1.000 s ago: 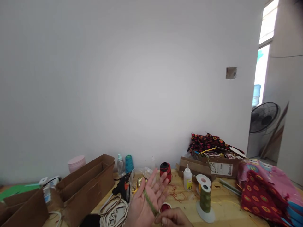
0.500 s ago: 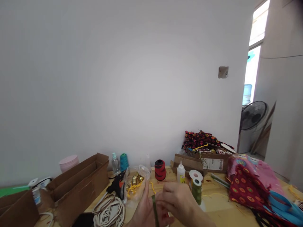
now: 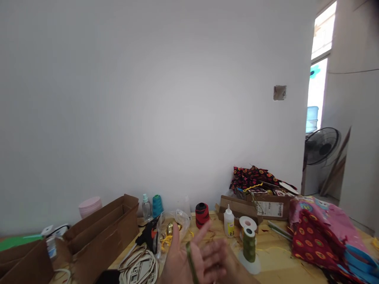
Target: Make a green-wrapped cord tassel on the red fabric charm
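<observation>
My left hand (image 3: 180, 265) is at the bottom centre, palm turned up, thumb raised and fingers spread. Across its palm runs a narrow olive-green strand (image 3: 192, 262), perhaps a bundle of thread; its lower end leaves the picture. Behind the left fingers is my right hand (image 3: 233, 265), blurred, its fingers mostly hidden, so what it holds cannot be seen. Just right of it stands a spool of olive-green thread (image 3: 249, 247) on a white base. A white glue bottle (image 3: 229, 224) and a white ribbon reel (image 3: 248, 221) are behind that spool.
Left are a long cardboard box (image 3: 100, 232), coiled white cord (image 3: 139, 266) and a plastic bag (image 3: 177, 219) with gold bells. A red-and-black thread cone (image 3: 202, 216) stands near the wall. Patterned red cloth (image 3: 314, 236) and blue ribbon (image 3: 359, 258) lie right.
My left fingers have spread apart, and my right hand has passed from in front of them to behind. The green strand still crosses the left palm. The view has shifted slightly.
</observation>
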Available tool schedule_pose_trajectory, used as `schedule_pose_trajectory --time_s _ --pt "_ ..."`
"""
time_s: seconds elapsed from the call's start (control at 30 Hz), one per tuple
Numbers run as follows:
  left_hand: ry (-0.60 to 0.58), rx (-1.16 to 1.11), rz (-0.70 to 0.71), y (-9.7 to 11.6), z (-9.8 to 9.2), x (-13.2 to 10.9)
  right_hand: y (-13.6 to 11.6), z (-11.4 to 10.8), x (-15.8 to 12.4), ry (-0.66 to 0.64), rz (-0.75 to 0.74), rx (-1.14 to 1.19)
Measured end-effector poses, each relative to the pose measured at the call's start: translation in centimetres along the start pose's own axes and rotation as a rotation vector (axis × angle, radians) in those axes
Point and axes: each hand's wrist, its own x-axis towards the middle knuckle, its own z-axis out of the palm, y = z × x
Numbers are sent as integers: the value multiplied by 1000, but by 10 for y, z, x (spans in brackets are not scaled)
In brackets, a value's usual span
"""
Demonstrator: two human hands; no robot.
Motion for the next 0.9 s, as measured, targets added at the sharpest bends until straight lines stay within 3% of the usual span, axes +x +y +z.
schedule_pose_trajectory --time_s 0.13,0.3,0.4,0.5,0.6,0.77,0.9 --pt "126 -136 210 9 -15 9 3 16 -15 41 -171 -253" --pt "264 -143 201 5 -27 11 -1 11 -23 112 -268 -571" --pt "185 -133 101 -6 -21 9 -14 -6 -19 156 -237 -594" --pt "94 -161 -53 -16 -14 6 -29 -26 -9 103 -147 -620" --pt "89 -139 -163 -22 -13 4 -40 -42 2 41 -108 -611" --pt "73 -36 -252 -21 -16 1 -46 -54 15 -5 -104 -524" --pt "16 56 -267 -18 -8 -1 -47 -56 19 -43 -36 -428"
